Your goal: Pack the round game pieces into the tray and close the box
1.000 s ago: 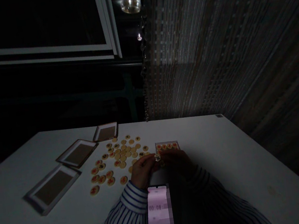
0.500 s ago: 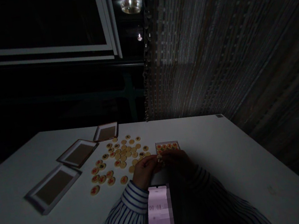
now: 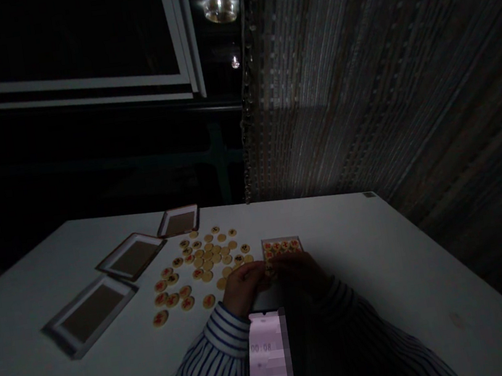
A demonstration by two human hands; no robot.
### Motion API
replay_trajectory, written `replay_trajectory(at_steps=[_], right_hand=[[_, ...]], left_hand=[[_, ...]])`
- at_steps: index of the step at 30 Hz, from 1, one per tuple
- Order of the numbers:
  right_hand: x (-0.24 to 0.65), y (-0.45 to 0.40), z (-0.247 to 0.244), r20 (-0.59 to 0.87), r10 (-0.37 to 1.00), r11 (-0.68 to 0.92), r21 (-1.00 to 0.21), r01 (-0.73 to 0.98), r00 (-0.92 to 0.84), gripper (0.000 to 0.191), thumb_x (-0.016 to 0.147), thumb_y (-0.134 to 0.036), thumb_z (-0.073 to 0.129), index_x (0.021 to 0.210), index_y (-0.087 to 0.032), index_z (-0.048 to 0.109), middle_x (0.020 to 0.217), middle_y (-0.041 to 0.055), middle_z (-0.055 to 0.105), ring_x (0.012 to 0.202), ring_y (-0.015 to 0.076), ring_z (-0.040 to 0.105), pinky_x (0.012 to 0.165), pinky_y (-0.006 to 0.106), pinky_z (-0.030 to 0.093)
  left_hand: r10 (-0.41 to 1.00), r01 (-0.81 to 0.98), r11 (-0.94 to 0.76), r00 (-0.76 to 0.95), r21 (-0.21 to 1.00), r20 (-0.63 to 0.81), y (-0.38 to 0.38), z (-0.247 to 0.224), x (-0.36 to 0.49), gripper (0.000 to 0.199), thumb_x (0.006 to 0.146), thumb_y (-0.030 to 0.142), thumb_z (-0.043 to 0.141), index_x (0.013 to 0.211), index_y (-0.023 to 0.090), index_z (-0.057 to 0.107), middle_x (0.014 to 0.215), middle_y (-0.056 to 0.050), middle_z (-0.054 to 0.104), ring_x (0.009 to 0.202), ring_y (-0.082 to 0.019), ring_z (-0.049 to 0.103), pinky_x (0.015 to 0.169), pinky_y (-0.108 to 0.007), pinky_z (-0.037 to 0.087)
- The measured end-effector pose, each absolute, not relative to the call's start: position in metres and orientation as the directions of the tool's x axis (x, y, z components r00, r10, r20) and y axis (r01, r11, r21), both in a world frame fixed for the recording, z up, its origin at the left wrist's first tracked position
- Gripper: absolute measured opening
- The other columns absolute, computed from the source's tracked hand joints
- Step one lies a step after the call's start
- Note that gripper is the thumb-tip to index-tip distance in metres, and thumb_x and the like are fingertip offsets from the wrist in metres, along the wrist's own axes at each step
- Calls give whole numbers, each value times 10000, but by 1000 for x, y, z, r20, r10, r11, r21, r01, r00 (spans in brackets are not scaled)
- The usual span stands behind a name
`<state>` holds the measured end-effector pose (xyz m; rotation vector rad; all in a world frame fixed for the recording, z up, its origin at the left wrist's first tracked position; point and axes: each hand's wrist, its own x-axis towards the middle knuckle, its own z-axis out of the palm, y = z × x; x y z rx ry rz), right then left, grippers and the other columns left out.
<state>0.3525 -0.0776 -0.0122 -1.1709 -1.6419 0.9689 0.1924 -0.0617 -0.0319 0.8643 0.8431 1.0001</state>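
Note:
My left hand [image 3: 242, 287] and my right hand [image 3: 306, 271] meet at the near side of a small box, with their fingers closed together. Pinched between the fingertips is a round Chinese chess piece [image 3: 269, 270], partly covered and dim. Just beyond my fingers lies the open box [image 3: 301, 242], holding rows of pieces with red characters [image 3: 281, 246]; my right hand hides its near part. Left of my left hand, several loose chess pieces [image 3: 208, 264] spread over the table, some with red or dark characters up, others showing plain faces.
Three shallow box parts [image 3: 90, 313] lie in a slanting row at the left of the white table [image 3: 369, 296]. A lit phone [image 3: 266, 360] with a timer sits below my wrists. A bead curtain [image 3: 312, 92] hangs behind, at the right. The room is dark.
The piece between my fingertips has turned, and its marked face shows less clearly. My hands stay almost in place. The loose pieces have not moved on the table.

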Motion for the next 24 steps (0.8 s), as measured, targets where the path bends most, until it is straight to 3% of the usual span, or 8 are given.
replay_trajectory(at_steps=[6,24], right_hand=[[351,-81,-7,108,976,147,-967,207,-188,338,721,-450,566,822,-150,686,750,53,673,702,171,608,654,306,497],[359,-70,-27,195,970,223,-951,214,-144,338,677,-448,613,875,-179,663,823,57,677,759,186,619,682,333,509]], left_hand=[[931,-341,293,314,893,-186,-62,-32,193,311,567,343,721,771,116,663,658,-48,668,606,-142,615,598,-259,498],[934,-459,331,286,825,-216,-62,-28,195,250,548,255,746,745,128,660,686,-23,685,629,-126,627,619,-223,505]])
